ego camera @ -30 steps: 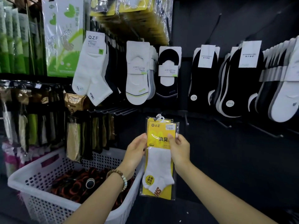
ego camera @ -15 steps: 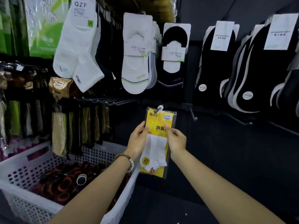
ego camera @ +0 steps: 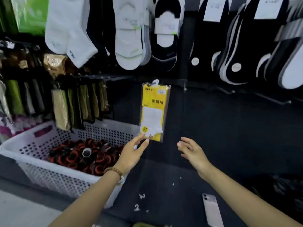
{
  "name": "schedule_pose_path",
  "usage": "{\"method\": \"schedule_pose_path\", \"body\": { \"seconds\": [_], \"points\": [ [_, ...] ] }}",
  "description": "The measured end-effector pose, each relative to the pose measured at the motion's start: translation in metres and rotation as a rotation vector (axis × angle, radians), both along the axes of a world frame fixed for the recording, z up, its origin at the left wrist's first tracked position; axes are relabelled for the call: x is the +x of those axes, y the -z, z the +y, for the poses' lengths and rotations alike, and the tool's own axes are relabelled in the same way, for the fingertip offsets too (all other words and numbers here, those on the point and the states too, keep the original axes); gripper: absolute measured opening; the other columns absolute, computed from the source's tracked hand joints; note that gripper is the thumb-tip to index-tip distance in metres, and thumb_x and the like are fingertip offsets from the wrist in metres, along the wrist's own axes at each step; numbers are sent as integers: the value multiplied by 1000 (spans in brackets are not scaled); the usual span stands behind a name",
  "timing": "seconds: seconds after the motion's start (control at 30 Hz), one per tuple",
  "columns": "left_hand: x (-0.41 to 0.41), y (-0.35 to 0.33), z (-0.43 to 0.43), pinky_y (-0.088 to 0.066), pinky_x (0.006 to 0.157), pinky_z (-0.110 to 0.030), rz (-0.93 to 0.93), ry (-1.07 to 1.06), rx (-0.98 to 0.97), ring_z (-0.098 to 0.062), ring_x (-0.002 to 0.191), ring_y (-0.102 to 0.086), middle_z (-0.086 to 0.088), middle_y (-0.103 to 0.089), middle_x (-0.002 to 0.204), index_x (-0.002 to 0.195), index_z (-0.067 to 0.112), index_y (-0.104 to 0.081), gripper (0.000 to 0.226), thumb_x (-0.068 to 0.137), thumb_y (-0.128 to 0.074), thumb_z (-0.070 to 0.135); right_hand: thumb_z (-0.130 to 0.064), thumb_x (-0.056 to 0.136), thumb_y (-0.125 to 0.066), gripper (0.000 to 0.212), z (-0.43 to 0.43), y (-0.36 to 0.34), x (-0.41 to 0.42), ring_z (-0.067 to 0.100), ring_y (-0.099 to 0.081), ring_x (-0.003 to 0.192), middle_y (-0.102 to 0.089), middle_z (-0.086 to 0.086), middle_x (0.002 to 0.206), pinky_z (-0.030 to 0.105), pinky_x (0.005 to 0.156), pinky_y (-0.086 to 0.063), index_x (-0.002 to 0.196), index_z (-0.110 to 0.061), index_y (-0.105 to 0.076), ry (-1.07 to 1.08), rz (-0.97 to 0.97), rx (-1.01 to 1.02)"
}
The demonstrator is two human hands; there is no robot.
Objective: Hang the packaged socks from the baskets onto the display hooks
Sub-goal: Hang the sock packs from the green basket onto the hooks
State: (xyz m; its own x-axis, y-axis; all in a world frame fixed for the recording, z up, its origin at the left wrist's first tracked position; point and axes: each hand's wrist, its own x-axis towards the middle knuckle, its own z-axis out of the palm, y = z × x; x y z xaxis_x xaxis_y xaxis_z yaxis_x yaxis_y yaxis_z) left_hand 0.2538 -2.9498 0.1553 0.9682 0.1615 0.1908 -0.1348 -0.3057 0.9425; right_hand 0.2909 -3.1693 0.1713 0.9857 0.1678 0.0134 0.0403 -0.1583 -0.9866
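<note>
A yellow sock package [ego camera: 153, 112] with a white sock inside hangs by its white hanger from a hook on the dark display wall, at the centre. My left hand [ego camera: 133, 153] is just below it with straight fingers, the fingertips touching or nearly touching the package's bottom edge. My right hand [ego camera: 191, 152] hovers lower right of the package, fingers relaxed, holding nothing. A white perforated basket [ego camera: 49, 176] at the lower left holds several dark packs with red-orange trim [ego camera: 82, 156].
White and black socks [ego camera: 129, 35] hang in rows above. Green and tan packaged socks [ego camera: 78, 104] hang left of the yellow package. Bare metal hooks [ego camera: 270, 99] stick out at the right. A phone [ego camera: 212, 210] lies on the dark surface below.
Both hands have let go of the yellow package, which now hangs on the hook. The hands have dropped below it and the view has tilted down.
</note>
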Motion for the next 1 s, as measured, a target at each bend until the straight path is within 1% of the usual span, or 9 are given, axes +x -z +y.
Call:
{"method": "schedule_pose_path", "body": {
  "seconds": [0.17, 0.3, 0.37, 0.43, 0.53, 0.67, 0.77, 0.9, 1.0],
  "points": [
    [-82, 74, -42, -43, 74, -2, 219, 172, 73, 11, 95, -56, 26, -61, 99, 125, 26, -55, 35, 91, -58, 35, -17, 89, -64, 37, -70, 70, -74, 19, -61, 111, -60, 2, 122, 30, 88, -50, 125, -15, -54, -51, 199, -147],
    [-134, 141, -85, -42, 72, -2, 399, 150, 7, 0, 88, -59, 3, -66, 101, 126, 3, -55, 38, 92, -60, 19, -15, 91, -62, 35, -118, 140, -133, 23, -61, 103, -63, 15, 118, 30, 82, -48, 124, -5, -55, -26, 378, -254],
    [-160, 174, -100, -41, 73, -1, 517, 133, 33, -10, 95, -58, -6, -64, 107, 124, 0, -55, 38, 92, -59, 20, -13, 90, -63, 30, -136, 172, -160, 22, -60, 97, -64, 21, 116, 22, 72, -46, 118, -1, -58, -36, 421, -356],
    [-183, 206, -110, -46, 89, -17, 635, 172, 106, -19, 103, -60, -8, -64, 112, 122, 6, -56, 36, 93, -57, 28, -10, 88, -65, 29, -152, 200, -183, 25, -61, 102, -65, 23, 115, 11, 69, -45, 114, 3, -61, -72, 452, -431],
    [-206, 238, -123, -47, 85, -25, 744, 219, 139, -19, 97, -59, -11, -62, 116, 114, 15, -58, 32, 92, -56, 38, -23, 82, -73, 47, -173, 232, -205, 25, -51, 124, -57, 11, 127, 20, 94, -40, 122, -6, -56, -178, 399, -619],
    [-220, 266, -137, -44, 100, -36, 852, 193, 210, -20, 121, -51, -6, -45, 143, 141, 16, -40, 67, 88, -50, 56, -49, 72, -76, 88, -190, 249, -205, 19, -23, 142, -28, 1, 153, 25, 112, -17, 145, -24, -34, -255, 169, -939],
    [-221, 274, -143, -44, 65, -15, 893, 195, 193, -9, 95, -53, -6, -42, 145, 145, 19, -30, 72, 88, -51, 56, -55, 67, -78, 108, -195, 261, -197, 22, -12, 146, -12, 0, 160, 37, 118, -10, 151, -25, -16, -329, 196, -989],
    [-211, 281, -144, -44, 54, -7, 851, 171, 133, 0, 81, -57, -2, -55, 125, 143, 17, -37, 65, 89, -59, 44, -56, 66, -77, 117, -195, 277, -191, 21, -4, 148, -5, -1, 160, 45, 119, -1, 152, -25, -6, -373, 137, -1110],
    [-207, 283, -145, -46, 57, -8, 839, 192, 100, -6, 89, -60, -7, -51, 134, 141, 16, -39, 61, 88, -61, 38, -53, 64, -80, 111, -191, 283, -186, 23, -17, 142, -21, 1, 153, 39, 116, -14, 150, -23, -16, -359, 101, -1153]
  ]
}}
